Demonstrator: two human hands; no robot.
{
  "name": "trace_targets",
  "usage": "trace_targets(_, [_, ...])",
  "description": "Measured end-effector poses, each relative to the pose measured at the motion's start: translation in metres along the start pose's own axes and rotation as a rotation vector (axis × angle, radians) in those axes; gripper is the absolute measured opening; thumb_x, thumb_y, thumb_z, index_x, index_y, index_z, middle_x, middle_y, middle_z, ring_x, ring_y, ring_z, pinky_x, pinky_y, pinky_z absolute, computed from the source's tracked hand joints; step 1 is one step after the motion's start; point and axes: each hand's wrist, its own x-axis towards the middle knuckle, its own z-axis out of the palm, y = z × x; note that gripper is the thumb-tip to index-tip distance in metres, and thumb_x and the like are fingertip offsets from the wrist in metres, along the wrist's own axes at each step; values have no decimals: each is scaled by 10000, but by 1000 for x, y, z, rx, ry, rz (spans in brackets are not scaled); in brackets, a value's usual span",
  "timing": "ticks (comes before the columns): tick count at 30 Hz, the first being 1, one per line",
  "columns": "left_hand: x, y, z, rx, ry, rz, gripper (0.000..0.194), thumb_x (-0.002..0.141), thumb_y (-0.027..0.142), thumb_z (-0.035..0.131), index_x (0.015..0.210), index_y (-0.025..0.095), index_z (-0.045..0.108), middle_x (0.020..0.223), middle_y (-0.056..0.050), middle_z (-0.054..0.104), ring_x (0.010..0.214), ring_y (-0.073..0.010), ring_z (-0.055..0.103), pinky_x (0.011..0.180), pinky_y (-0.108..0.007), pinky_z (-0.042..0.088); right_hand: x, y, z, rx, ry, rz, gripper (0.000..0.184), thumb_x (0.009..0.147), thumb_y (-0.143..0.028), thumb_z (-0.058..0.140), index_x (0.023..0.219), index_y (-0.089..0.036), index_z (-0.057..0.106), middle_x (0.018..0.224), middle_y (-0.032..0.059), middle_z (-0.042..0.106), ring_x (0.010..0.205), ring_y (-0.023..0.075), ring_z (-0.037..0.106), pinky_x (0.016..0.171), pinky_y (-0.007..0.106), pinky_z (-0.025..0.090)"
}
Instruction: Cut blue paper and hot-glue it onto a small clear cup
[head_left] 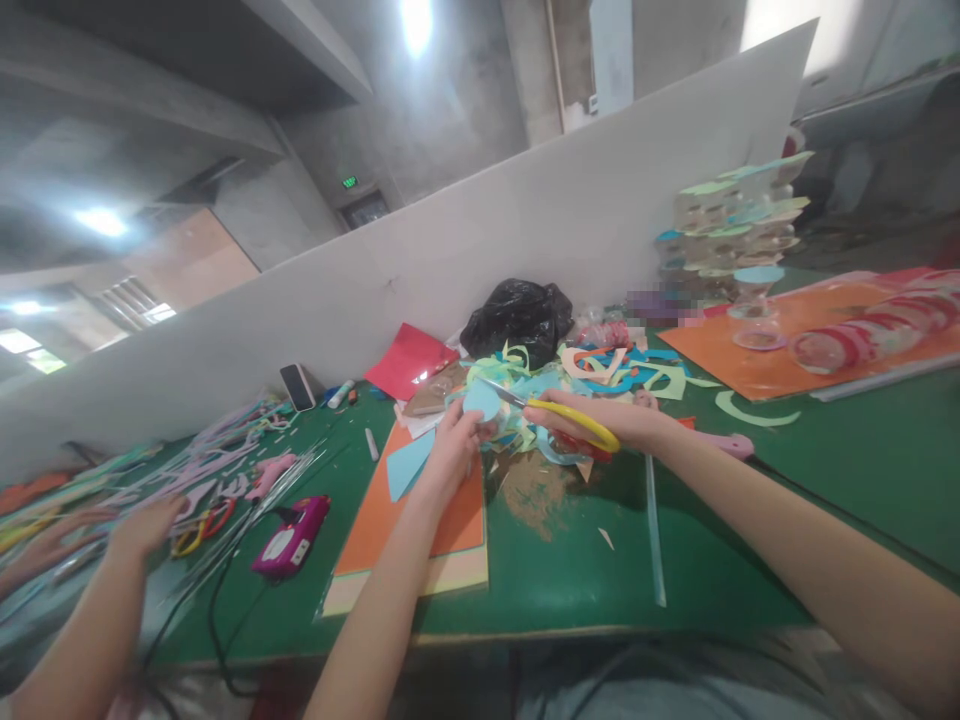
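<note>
My left hand (459, 445) is closed on a small light blue paper piece (481, 398) with a rounded edge, which it holds up over the table. In my right hand (570, 415) is a pair of scissors (592, 428) with yellow handles, the fingers wrapped around them. The metal blades point left and reach the paper's edge. Below both hands lies a heap of paper scraps (517, 372) in green, blue and other colours. Another light blue sheet (410, 467) rests on an orange sheet (457, 520) under my left forearm.
A co-worker's hands (146, 525) are at the left among purple strips and wires. Nearby sits a magenta power box (292, 540) with cables. A phone (298, 387), black bag (517, 318), glue gun (724, 444) and stacked plastic cups (739, 225) stand around the green table (570, 590).
</note>
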Motion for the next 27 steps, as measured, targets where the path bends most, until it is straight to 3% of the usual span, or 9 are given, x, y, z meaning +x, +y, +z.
trace_targets(3, [1, 0, -1, 36, 18, -1, 216, 690, 241, 706, 876, 196, 605, 804, 28, 622, 666, -90, 581, 664, -218, 451, -1, -3, -2, -49, -65, 5, 459, 944, -668, 505, 815, -236, 421, 502, -75, 483, 352, 93, 405, 427, 261, 341])
trace_targets(10, [0, 1, 0, 58, 77, 7, 210, 690, 255, 693, 871, 186, 612, 776, 26, 610, 646, -88, 559, 627, -208, 421, 5, 4, -1, -80, -4, -58, 496, 924, -697, 511, 773, -231, 433, 513, -64, 520, 388, 100, 452, 483, 268, 382])
trace_targets(17, [4, -1, -5, 71, 89, 13, 172, 685, 263, 680, 815, 182, 602, 696, 39, 560, 610, -84, 506, 592, -210, 377, -1, -4, -1, -57, -45, 78, 462, 877, -686, 583, 951, -250, 448, 462, -111, 379, 370, 86, 289, 423, 247, 204])
trace_targets(21, [3, 0, -5, 103, 45, 12, 167, 684, 261, 689, 797, 183, 593, 685, 45, 537, 609, -86, 497, 597, -214, 382, -4, -6, -4, -130, -30, 85, 439, 895, -678, 546, 888, -249, 457, 466, -88, 396, 407, 94, 307, 452, 252, 239])
trace_targets(27, [2, 0, -6, 183, 45, 25, 140, 691, 266, 684, 737, 180, 583, 652, 35, 526, 586, -90, 475, 572, -219, 371, -6, -11, -4, 58, -95, 104, 486, 853, -702, 599, 969, -245, 480, 601, -67, 463, 439, 83, 355, 405, 219, 257])
